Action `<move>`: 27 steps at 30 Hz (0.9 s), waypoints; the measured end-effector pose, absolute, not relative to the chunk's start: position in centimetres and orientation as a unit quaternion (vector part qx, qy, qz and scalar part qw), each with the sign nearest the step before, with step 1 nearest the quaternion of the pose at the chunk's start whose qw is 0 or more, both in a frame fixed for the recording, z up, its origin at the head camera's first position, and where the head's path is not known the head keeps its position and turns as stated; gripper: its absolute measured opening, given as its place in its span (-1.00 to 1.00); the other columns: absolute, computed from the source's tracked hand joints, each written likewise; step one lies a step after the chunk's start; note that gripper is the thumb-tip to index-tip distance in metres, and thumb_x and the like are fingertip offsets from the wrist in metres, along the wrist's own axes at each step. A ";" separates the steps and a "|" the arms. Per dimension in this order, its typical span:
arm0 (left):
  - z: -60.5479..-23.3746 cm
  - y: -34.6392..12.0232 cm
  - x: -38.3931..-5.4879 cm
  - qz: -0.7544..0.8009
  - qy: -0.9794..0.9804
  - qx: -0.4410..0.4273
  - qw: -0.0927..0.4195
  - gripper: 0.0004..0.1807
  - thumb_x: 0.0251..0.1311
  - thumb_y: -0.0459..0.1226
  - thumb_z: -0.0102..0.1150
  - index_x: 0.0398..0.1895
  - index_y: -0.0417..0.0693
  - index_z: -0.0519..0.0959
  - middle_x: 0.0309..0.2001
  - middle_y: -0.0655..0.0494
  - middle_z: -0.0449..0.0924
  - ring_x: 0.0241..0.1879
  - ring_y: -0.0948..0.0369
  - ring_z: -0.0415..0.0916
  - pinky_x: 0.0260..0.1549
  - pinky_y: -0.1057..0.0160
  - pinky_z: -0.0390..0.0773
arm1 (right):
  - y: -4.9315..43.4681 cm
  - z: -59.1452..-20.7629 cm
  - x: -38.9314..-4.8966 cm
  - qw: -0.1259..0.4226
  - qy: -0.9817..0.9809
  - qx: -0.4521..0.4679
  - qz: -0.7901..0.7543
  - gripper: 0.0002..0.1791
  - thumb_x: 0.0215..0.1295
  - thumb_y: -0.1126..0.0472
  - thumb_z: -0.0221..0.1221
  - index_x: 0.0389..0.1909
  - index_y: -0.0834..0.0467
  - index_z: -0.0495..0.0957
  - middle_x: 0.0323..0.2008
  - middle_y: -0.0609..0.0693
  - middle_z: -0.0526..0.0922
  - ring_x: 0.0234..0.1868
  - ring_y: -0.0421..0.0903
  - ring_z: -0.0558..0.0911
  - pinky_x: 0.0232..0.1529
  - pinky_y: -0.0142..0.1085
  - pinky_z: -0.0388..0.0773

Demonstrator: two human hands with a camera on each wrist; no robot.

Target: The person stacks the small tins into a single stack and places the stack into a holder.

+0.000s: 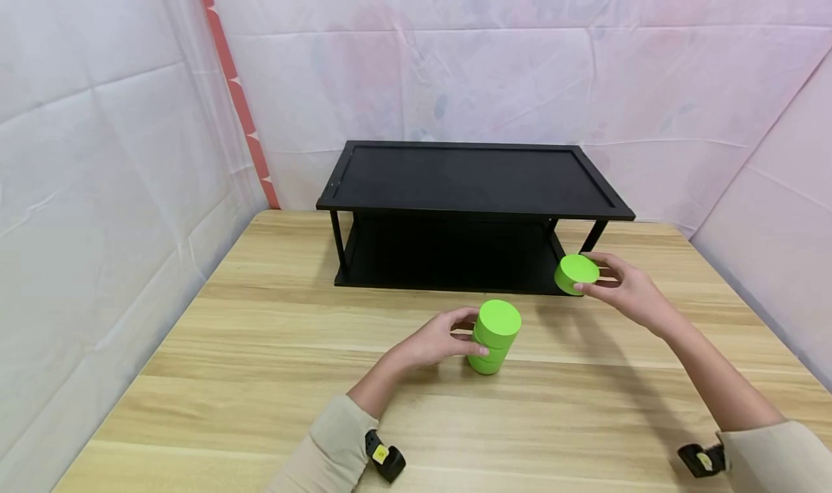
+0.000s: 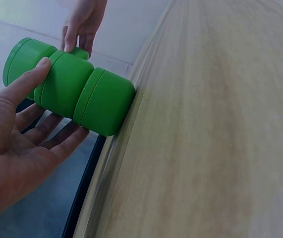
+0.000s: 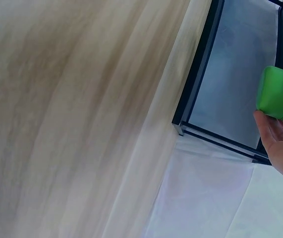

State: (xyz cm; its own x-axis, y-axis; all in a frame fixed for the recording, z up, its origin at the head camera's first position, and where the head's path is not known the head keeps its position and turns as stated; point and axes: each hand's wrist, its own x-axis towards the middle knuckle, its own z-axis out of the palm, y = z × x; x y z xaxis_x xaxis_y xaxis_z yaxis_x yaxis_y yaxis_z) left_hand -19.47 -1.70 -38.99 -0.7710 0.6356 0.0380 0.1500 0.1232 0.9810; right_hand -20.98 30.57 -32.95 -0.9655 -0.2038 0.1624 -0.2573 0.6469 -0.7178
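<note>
Three green lidded round containers (image 1: 497, 320) stand in a slightly tilted stack at the table's middle. My left hand (image 1: 437, 340) holds this stack from its left side. In the left wrist view, the thumb presses the middle container (image 2: 67, 84) and the fingers lie along the other side, while the lowest one meets the tabletop. One more green round container (image 1: 576, 273) is in my right hand (image 1: 629, 291), pinched between thumb and fingers. It is raised by the front right corner of a black two-tier shelf (image 1: 455, 179), and in the right wrist view its rounded edge (image 3: 275, 91) shows.
The shelf stands at the back of the wooden table (image 1: 260, 377), its lower board (image 1: 448, 262) close to the tabletop and thin posts (image 1: 338, 240) at its corners. White sheeting (image 1: 487, 81) hangs behind and at both sides.
</note>
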 end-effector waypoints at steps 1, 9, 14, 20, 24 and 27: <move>-39.0 -1.7 -19.5 0.603 0.722 0.272 0.202 -0.36 0.01 -0.37 0.33 0.21 -0.17 0.35 0.05 0.13 0.43 0.08 0.25 0.34 -0.01 0.39 0.41 | 30.5 -32.9 -20.9 0.033 -0.906 0.127 0.402 -0.34 0.20 0.14 0.23 0.23 0.35 0.22 0.09 0.27 0.36 -0.19 -0.54 0.38 -0.25 -0.59 0.47; -39.0 -1.7 -19.5 0.604 0.722 0.270 0.202 -0.36 0.02 -0.37 0.33 0.22 -0.16 0.34 0.05 0.13 0.44 0.08 0.24 0.34 -0.01 0.38 0.41 | 29.8 -32.7 -20.7 0.037 -0.899 0.140 0.412 -0.35 0.18 0.16 0.25 0.22 0.33 0.25 0.09 0.24 0.36 -0.17 -0.53 0.41 -0.24 -0.57 0.49; -38.9 -1.7 -19.4 0.604 0.720 0.272 0.205 -0.35 0.01 -0.37 0.33 0.23 -0.15 0.33 0.06 0.13 0.42 0.09 0.24 0.33 -0.01 0.39 0.40 | 29.5 -32.6 -20.6 0.037 -0.898 0.147 0.413 -0.34 0.18 0.17 0.25 0.23 0.33 0.25 0.08 0.25 0.37 -0.17 -0.53 0.42 -0.24 -0.56 0.50; -38.8 -1.8 -19.4 0.605 0.718 0.278 0.204 -0.33 0.02 -0.38 0.33 0.24 -0.16 0.30 0.08 0.11 0.41 0.10 0.23 0.32 0.00 0.38 0.40 | 29.1 -32.4 -20.6 0.035 -0.896 0.151 0.416 -0.35 0.17 0.19 0.25 0.22 0.34 0.25 0.06 0.25 0.39 -0.16 -0.49 0.44 -0.23 -0.54 0.51; -38.8 -1.8 -19.5 0.601 0.721 0.280 0.201 -0.34 0.02 -0.37 0.33 0.24 -0.16 0.31 0.08 0.11 0.41 0.10 0.23 0.32 0.02 0.37 0.39 | 28.8 -32.1 -20.5 0.030 -0.896 0.150 0.416 -0.34 0.17 0.19 0.26 0.23 0.34 0.24 0.06 0.25 0.40 -0.13 -0.38 0.49 -0.22 -0.52 0.51; -38.9 -1.8 -19.6 0.601 0.721 0.282 0.199 -0.35 0.02 -0.37 0.33 0.23 -0.16 0.32 0.08 0.11 0.42 0.10 0.23 0.33 0.02 0.37 0.39 | 28.6 -32.0 -20.4 0.024 -0.896 0.148 0.418 -0.32 0.17 0.19 0.26 0.25 0.34 0.22 0.07 0.26 0.39 -0.09 -0.23 0.51 -0.21 -0.52 0.51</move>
State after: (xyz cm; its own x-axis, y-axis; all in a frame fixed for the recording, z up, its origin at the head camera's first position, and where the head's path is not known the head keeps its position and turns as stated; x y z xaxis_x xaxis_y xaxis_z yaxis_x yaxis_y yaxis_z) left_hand -19.56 -1.79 -38.93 -0.7612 0.6464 0.0516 0.1668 0.1183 0.9789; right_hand -20.36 28.58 -32.00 -0.9549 -0.2454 0.1673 -0.2859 0.6063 -0.7420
